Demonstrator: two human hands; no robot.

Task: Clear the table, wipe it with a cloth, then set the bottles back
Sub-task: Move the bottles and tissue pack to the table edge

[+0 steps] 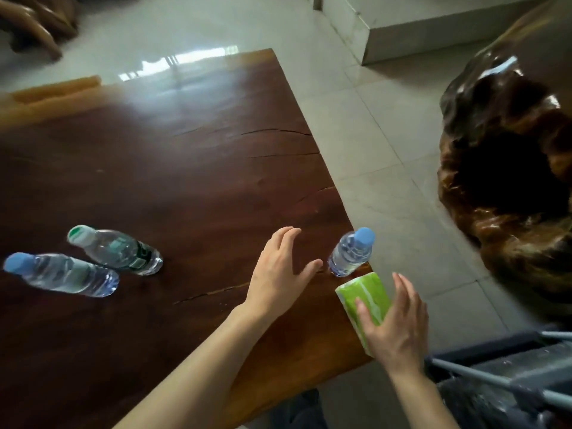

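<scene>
Three clear water bottles stand on the dark wooden table (185,168). A blue-capped bottle (351,253) is at the table's right edge. At the left stand a green-and-white-capped bottle (117,250) and another blue-capped bottle (65,274), close together. My left hand (278,274) hovers open over the table, its fingers spread a short way left of the right-edge bottle. My right hand (393,326) rests on a green pack of tissues (365,295) lying at the table's right edge, fingers spread over it and not closed around it.
A large glossy carved wooden root seat (507,168) stands on the tiled floor to the right. A grey metal frame with plastic wrap (501,379) sits at the lower right. A white block (433,23) is at the back.
</scene>
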